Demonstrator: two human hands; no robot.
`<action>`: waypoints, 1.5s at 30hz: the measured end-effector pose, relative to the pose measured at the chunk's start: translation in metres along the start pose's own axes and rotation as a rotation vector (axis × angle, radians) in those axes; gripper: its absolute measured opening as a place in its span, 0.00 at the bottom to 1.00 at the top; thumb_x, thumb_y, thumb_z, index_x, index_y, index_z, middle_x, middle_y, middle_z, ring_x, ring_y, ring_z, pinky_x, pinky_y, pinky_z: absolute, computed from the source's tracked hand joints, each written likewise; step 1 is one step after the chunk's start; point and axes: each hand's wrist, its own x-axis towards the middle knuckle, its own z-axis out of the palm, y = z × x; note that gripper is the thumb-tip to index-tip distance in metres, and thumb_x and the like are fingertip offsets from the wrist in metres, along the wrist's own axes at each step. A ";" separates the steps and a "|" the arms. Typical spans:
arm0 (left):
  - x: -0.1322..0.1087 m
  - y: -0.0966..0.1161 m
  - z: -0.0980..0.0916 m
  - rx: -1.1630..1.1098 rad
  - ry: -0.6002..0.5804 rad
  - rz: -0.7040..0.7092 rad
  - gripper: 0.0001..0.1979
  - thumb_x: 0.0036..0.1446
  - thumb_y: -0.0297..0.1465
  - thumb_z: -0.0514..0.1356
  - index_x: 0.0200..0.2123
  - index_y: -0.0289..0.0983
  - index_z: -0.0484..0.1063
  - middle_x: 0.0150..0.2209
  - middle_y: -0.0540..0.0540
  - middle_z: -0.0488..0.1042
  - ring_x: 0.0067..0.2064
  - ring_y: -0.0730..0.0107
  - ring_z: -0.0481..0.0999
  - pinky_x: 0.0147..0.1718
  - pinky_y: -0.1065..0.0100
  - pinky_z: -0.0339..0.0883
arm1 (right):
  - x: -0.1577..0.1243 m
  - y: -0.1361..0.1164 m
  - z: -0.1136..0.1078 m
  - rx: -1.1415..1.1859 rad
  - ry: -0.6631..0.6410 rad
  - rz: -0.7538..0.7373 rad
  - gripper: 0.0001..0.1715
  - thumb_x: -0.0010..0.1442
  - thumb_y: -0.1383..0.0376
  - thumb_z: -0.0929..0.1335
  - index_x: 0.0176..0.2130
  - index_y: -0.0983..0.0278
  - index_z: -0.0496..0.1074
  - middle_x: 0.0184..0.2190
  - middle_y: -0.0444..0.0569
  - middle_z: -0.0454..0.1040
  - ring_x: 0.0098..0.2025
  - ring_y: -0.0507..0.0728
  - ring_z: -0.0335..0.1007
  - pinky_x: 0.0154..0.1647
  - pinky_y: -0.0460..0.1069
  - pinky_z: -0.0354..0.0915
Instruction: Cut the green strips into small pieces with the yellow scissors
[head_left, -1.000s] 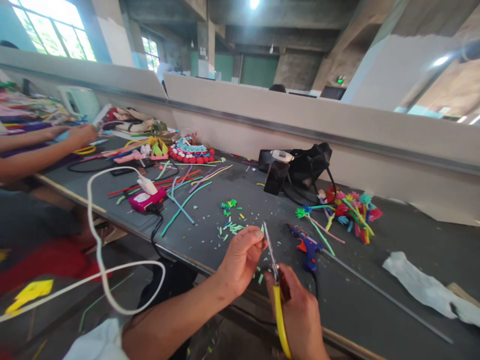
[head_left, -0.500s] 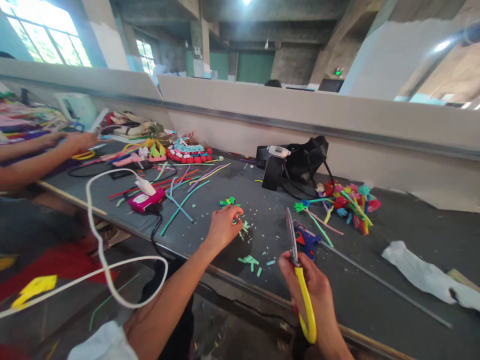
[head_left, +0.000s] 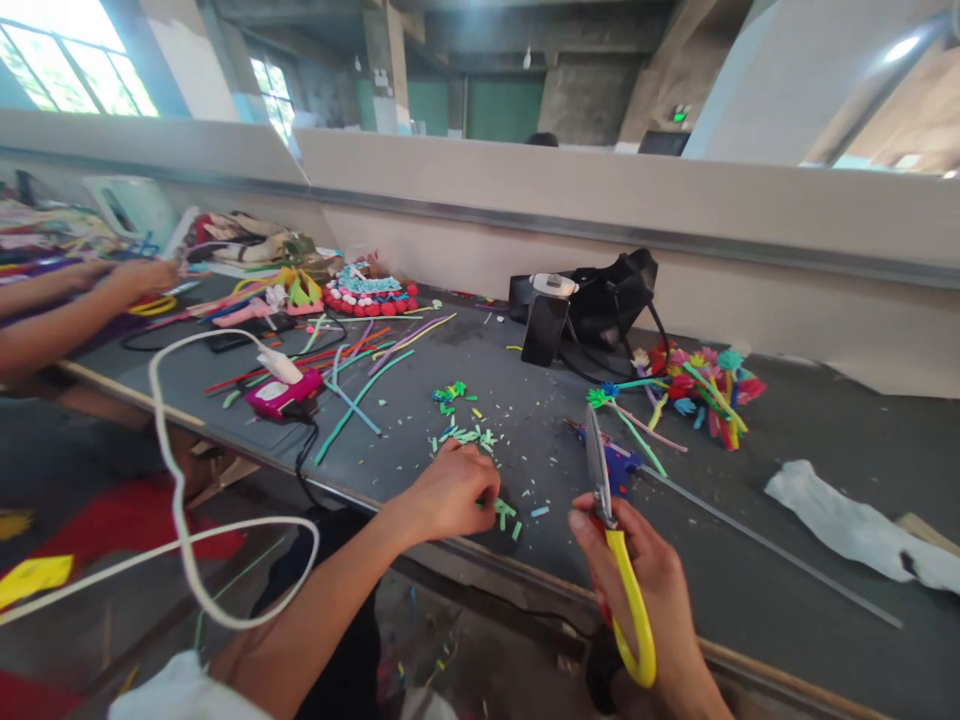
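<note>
My right hand [head_left: 641, 570] is wrapped round a pair of scissors [head_left: 634, 615] with yellow handles, blades pointing up and away from me. Behind the blades lies a blue glue gun [head_left: 621, 468] on the table. My left hand [head_left: 454, 490] is low over the table near its front edge, fingers curled down and pressed together. Its fingertips are at a small pile of short light-green cut pieces [head_left: 507, 512], and what they hold is hidden. Beyond the knuckles lie more light-green clippings [head_left: 472, 436] and a cluster of green and blue bits [head_left: 452, 395].
Long fuzzy craft stems [head_left: 365, 405] lie left of centre beside a magenta power adapter [head_left: 283, 393] with a white cable. A phone [head_left: 545, 330] leans before a black bag [head_left: 619, 300]. Fuzzy-stem flowers [head_left: 712, 390] lie right. A co-worker's hands [head_left: 139, 280] are at far left.
My left hand has come back toward me, from the far clippings to the nearer light-green pieces, uncovering the far ones. My right hand keeps the scissors at nearly the same place.
</note>
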 end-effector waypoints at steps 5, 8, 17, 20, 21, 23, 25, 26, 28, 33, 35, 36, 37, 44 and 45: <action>0.005 0.000 0.009 -0.052 0.028 -0.030 0.03 0.45 0.24 0.62 0.24 0.37 0.73 0.27 0.50 0.75 0.34 0.66 0.71 0.41 0.63 0.54 | 0.000 -0.002 0.005 -0.003 -0.023 -0.015 0.21 0.59 0.47 0.69 0.41 0.62 0.73 0.14 0.36 0.60 0.14 0.48 0.55 0.13 0.42 0.53; 0.009 -0.006 0.010 -0.214 0.082 -0.082 0.03 0.46 0.25 0.62 0.24 0.38 0.75 0.25 0.49 0.75 0.31 0.68 0.71 0.35 0.67 0.57 | 0.000 -0.007 0.008 0.012 -0.035 -0.024 0.22 0.59 0.48 0.68 0.41 0.62 0.73 0.14 0.35 0.59 0.13 0.48 0.54 0.13 0.42 0.53; 0.014 -0.014 0.009 -0.905 0.199 -0.359 0.07 0.48 0.36 0.67 0.28 0.38 0.80 0.25 0.50 0.76 0.28 0.69 0.70 0.30 0.69 0.56 | 0.003 -0.008 0.013 -0.123 -0.010 -0.184 0.20 0.61 0.49 0.66 0.38 0.62 0.74 0.30 0.46 0.77 0.26 0.53 0.72 0.29 0.44 0.66; 0.015 -0.005 0.006 -1.273 0.338 -0.396 0.08 0.45 0.35 0.70 0.28 0.37 0.80 0.24 0.51 0.73 0.28 0.73 0.66 0.32 0.69 0.57 | 0.002 -0.001 0.016 -0.233 0.010 -0.217 0.21 0.63 0.48 0.65 0.41 0.62 0.74 0.30 0.46 0.78 0.28 0.53 0.74 0.30 0.44 0.66; 0.016 -0.001 0.005 -1.413 0.381 -0.391 0.08 0.44 0.34 0.70 0.28 0.37 0.80 0.23 0.51 0.72 0.27 0.74 0.65 0.32 0.69 0.57 | 0.002 0.001 0.017 -0.278 0.018 -0.224 0.21 0.63 0.48 0.64 0.42 0.61 0.73 0.29 0.45 0.78 0.27 0.53 0.73 0.29 0.44 0.65; 0.018 0.007 0.006 -1.665 0.443 -0.370 0.08 0.43 0.32 0.71 0.28 0.36 0.79 0.23 0.52 0.70 0.26 0.77 0.63 0.32 0.70 0.58 | 0.000 0.003 0.020 -0.363 0.027 -0.244 0.21 0.64 0.48 0.64 0.43 0.60 0.73 0.26 0.42 0.76 0.24 0.52 0.71 0.27 0.44 0.64; 0.019 0.015 0.008 -1.833 0.471 -0.350 0.07 0.43 0.30 0.71 0.27 0.35 0.78 0.23 0.53 0.68 0.25 0.78 0.62 0.31 0.70 0.58 | -0.001 0.003 0.022 -0.427 0.041 -0.276 0.19 0.64 0.49 0.64 0.45 0.58 0.73 0.24 0.40 0.74 0.22 0.52 0.70 0.24 0.43 0.63; 0.020 0.019 0.010 -1.888 0.479 -0.346 0.07 0.44 0.30 0.71 0.27 0.35 0.78 0.23 0.53 0.67 0.25 0.79 0.62 0.31 0.71 0.59 | 0.000 0.002 0.024 -0.452 0.053 -0.292 0.19 0.64 0.50 0.63 0.45 0.58 0.73 0.24 0.40 0.74 0.22 0.52 0.70 0.24 0.44 0.62; 0.022 0.026 0.013 -1.954 0.505 -0.352 0.07 0.44 0.29 0.71 0.27 0.35 0.77 0.24 0.53 0.67 0.26 0.79 0.62 0.31 0.71 0.59 | 0.000 0.001 0.025 -0.486 0.085 -0.327 0.18 0.65 0.52 0.63 0.46 0.58 0.74 0.26 0.41 0.75 0.24 0.53 0.72 0.24 0.44 0.63; 0.024 0.034 0.018 -1.981 0.544 -0.350 0.07 0.46 0.29 0.71 0.28 0.35 0.77 0.24 0.53 0.68 0.27 0.79 0.63 0.31 0.71 0.59 | 0.002 0.003 0.027 -0.547 0.101 -0.355 0.17 0.65 0.54 0.63 0.47 0.58 0.74 0.34 0.46 0.80 0.32 0.56 0.77 0.29 0.46 0.66; 0.024 0.035 0.018 -1.982 0.554 -0.368 0.07 0.46 0.29 0.71 0.28 0.35 0.77 0.23 0.53 0.68 0.26 0.78 0.64 0.31 0.71 0.59 | 0.002 0.004 0.027 -0.581 0.093 -0.356 0.17 0.65 0.54 0.63 0.48 0.58 0.74 0.36 0.47 0.80 0.33 0.57 0.78 0.29 0.47 0.67; 0.024 0.035 0.018 -1.986 0.560 -0.381 0.06 0.46 0.29 0.70 0.28 0.35 0.77 0.23 0.53 0.68 0.26 0.78 0.64 0.31 0.71 0.59 | 0.002 0.005 0.027 -0.593 0.093 -0.360 0.18 0.65 0.54 0.63 0.48 0.58 0.74 0.36 0.48 0.80 0.33 0.58 0.78 0.30 0.47 0.67; 0.024 0.035 0.018 -1.992 0.566 -0.392 0.06 0.46 0.29 0.70 0.28 0.35 0.77 0.22 0.53 0.67 0.26 0.78 0.64 0.31 0.71 0.59 | 0.002 0.006 0.027 -0.600 0.098 -0.366 0.18 0.66 0.54 0.62 0.49 0.59 0.74 0.36 0.48 0.80 0.34 0.58 0.78 0.30 0.47 0.67; 0.023 0.040 0.019 -1.999 0.575 -0.383 0.07 0.46 0.31 0.70 0.28 0.36 0.75 0.24 0.53 0.68 0.27 0.77 0.65 0.33 0.70 0.60 | 0.000 0.006 0.029 -0.614 0.129 -0.413 0.18 0.67 0.55 0.61 0.47 0.59 0.74 0.33 0.47 0.80 0.31 0.58 0.79 0.28 0.47 0.66; 0.023 0.040 0.019 -1.996 0.575 -0.388 0.07 0.47 0.31 0.70 0.29 0.36 0.75 0.24 0.53 0.67 0.27 0.77 0.65 0.33 0.69 0.60 | 0.000 0.006 0.029 -0.618 0.132 -0.422 0.18 0.67 0.55 0.61 0.47 0.59 0.74 0.33 0.46 0.80 0.31 0.58 0.78 0.28 0.47 0.66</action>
